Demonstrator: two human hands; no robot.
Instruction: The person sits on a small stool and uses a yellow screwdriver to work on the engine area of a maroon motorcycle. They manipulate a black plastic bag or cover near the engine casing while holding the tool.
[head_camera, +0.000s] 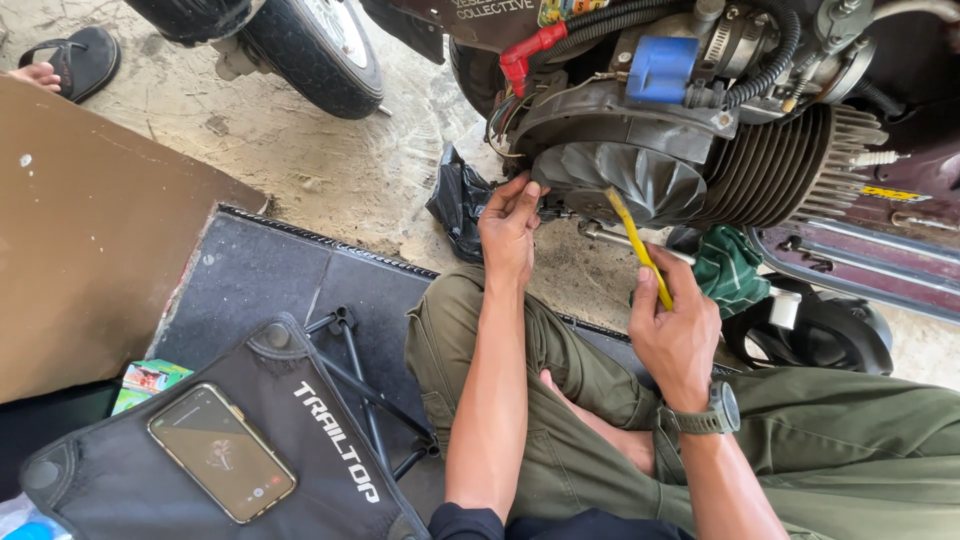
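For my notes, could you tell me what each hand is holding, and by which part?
The right hand grips a yellow tool by its lower end. The left hand touches the engine; any hold cannot be told.

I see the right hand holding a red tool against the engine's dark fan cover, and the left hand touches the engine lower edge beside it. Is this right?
Not quite: the tool in the right hand is yellow, not red, as the head view shows. The rest holds: its tip rests against the dark fan cover, and the left hand touches the engine's lower edge beside it.
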